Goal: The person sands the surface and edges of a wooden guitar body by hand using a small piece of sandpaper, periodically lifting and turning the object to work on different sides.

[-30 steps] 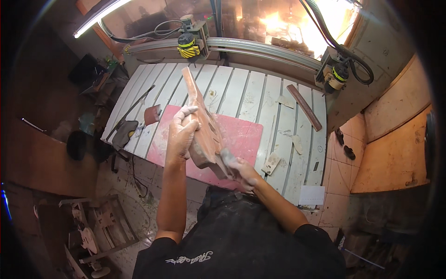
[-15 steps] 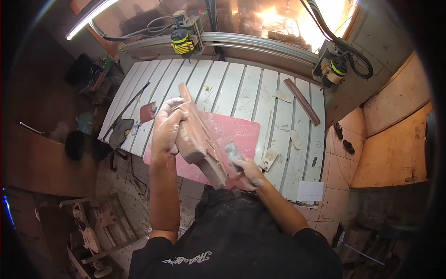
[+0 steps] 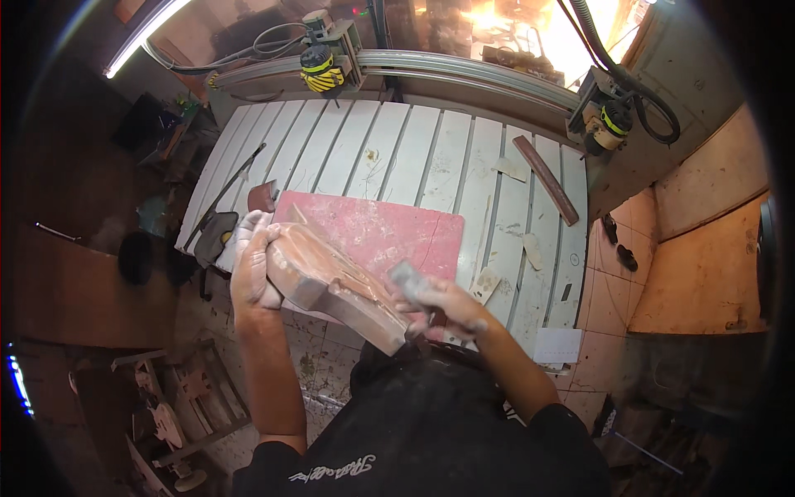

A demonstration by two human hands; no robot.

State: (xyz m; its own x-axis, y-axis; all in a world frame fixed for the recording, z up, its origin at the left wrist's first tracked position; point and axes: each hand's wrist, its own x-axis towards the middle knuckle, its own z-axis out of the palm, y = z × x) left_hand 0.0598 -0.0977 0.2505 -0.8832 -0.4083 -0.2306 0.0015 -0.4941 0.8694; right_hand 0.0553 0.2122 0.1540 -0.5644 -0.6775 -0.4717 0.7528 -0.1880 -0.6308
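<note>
Dust-coated, my left hand (image 3: 255,258) is wrapped round the wide end of a carved wooden piece (image 3: 319,269), brown with grooves along its face. The piece is tilted, its narrow end pointing down toward my dark shirt. Close to that narrow end, my right hand (image 3: 457,311) is closed on a small grey block (image 3: 409,282), slightly blurred. Whether the block touches the wood, I cannot tell. Beneath both hands a pink-red board (image 3: 389,228) lies on the slatted white table (image 3: 397,153). A curled brown sheet (image 3: 262,196) sits just beyond my left hand.
A long brown strip (image 3: 544,180) and several pale scraps lie on the table's right side. A thin dark rod (image 3: 225,196) and a grey cloth-like thing (image 3: 217,232) are at its left. Behind runs a metal rail (image 3: 447,68) carrying a left tool head (image 3: 319,68) and a right one (image 3: 606,124).
My left hand has moved left and down, turning the wooden piece to lie flatter with its grooved face more visible. My right hand has shifted slightly down and right, still holding the block.
</note>
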